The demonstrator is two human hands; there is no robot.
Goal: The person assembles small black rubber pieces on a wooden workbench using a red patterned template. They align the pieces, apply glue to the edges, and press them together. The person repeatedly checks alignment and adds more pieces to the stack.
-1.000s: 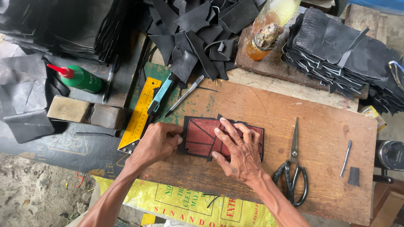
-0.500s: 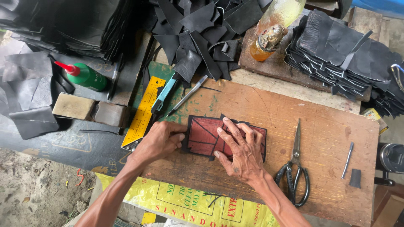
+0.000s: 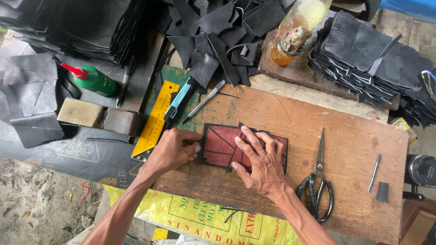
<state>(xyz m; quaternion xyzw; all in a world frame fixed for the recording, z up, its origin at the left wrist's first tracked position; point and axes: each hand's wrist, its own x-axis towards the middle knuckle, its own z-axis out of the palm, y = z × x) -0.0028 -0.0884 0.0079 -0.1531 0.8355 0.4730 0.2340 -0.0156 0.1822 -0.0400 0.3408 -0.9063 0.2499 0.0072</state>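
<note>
Fingers spread, right hand (image 3: 260,161) presses flat red-brown leather panel (image 3: 222,146) on wooden board (image 3: 354,131) mid-front; left hand (image 3: 175,149) pinches panel's left edge.

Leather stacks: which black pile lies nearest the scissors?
The stack of black cut leather pieces at upper right, beyond the black-handled scissors; the loose black scrap heap and upper-left stack lie farther.

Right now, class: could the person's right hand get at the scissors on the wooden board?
Probably yes. The right hand presses flat on the red patterned piece, and the scissors lie just beside it on the wooden board, with only bare wood between them.
</note>
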